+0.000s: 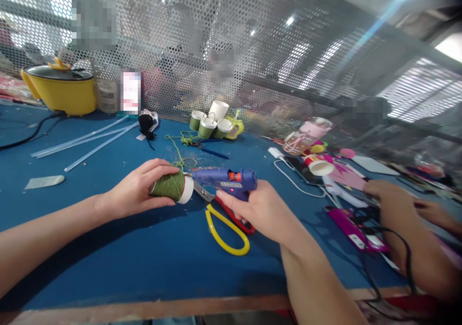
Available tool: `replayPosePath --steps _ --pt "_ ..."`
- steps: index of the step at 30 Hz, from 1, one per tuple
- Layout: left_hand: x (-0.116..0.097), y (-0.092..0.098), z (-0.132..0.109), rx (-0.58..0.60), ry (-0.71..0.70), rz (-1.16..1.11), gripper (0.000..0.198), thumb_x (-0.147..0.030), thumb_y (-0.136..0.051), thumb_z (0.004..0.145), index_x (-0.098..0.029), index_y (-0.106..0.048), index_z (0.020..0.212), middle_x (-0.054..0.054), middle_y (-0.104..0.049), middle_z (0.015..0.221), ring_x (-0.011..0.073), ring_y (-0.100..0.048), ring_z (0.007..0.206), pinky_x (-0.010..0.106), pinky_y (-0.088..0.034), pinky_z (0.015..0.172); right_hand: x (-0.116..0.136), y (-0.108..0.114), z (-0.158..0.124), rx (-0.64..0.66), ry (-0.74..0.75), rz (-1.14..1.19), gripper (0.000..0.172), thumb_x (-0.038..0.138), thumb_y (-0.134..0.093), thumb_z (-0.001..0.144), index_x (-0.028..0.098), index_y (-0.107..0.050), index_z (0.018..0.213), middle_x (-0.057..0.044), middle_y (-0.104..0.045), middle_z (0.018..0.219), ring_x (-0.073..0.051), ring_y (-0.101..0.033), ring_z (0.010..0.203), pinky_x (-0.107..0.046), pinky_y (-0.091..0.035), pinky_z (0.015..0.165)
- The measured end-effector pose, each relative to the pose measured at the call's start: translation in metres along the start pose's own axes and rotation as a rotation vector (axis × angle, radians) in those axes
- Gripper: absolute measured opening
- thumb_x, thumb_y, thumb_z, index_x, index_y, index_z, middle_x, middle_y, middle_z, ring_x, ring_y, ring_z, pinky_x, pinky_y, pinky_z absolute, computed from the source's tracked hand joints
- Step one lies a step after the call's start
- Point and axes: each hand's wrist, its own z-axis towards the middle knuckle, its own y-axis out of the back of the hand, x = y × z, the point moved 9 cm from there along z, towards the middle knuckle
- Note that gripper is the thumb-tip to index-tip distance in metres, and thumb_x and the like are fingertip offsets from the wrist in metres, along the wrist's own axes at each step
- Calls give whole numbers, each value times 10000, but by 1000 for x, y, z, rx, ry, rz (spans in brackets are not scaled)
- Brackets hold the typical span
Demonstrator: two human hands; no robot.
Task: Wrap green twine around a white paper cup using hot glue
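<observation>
My left hand (135, 190) is wrapped round a paper cup (172, 187) lying on its side, most of it covered in green yarn, its white rim facing right. My right hand (262, 209) grips a blue hot glue gun (225, 179), whose nozzle points left at the cup's rim. A green yarn strand (180, 156) trails from the cup toward the back of the blue table (108, 248). Scissors with yellow and red handles (227, 226) lie on the table just under the gun.
Several yarn-wrapped cups (212, 123) stand at the back by the mesh wall. Clear glue sticks (83, 142) lie at the left, a yellow pot (59, 89) behind them. Another person's hands (400, 209) work at the right among cables, a pink glue gun (352, 226) and pink craft pieces.
</observation>
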Motion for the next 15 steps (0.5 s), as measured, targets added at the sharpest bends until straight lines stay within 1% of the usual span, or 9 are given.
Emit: replayPosePath --steps 2,6,11,15 --pt "-3 -1 1 15 -21 25 452 -376 -593 807 -178 -450 1187 134 -527 1136 250 -519 1068 393 -455 904 -1 0 1 4 -5 6 256 322 -586 747 202 -492 541 41 -487 400 -107 -436 366 -247 -362 404" --pt "-5 1 1 3 -47 43 441 -378 -582 817 -168 -451 1183 140 -528 1132 249 -522 1060 395 -455 902 0 -1 0 27 -2 20 237 319 -579 755 200 -508 563 45 -494 400 -100 -431 338 -241 -357 388" --pt "1 1 0 -12 -13 3 441 -378 -588 812 -180 -453 1182 130 -526 1136 250 -519 1064 396 -456 902 2 0 -2 30 8 9 210 331 -587 748 201 -537 590 47 -501 391 -108 -444 335 -247 -375 400" --pt "-2 -2 1 29 -15 13 444 -371 -585 814 -187 -443 1192 130 -519 1139 256 -515 1070 406 -456 903 0 0 -1 13 -16 45 200 321 -584 745 198 -538 595 46 -504 400 -105 -445 324 -240 -354 370"
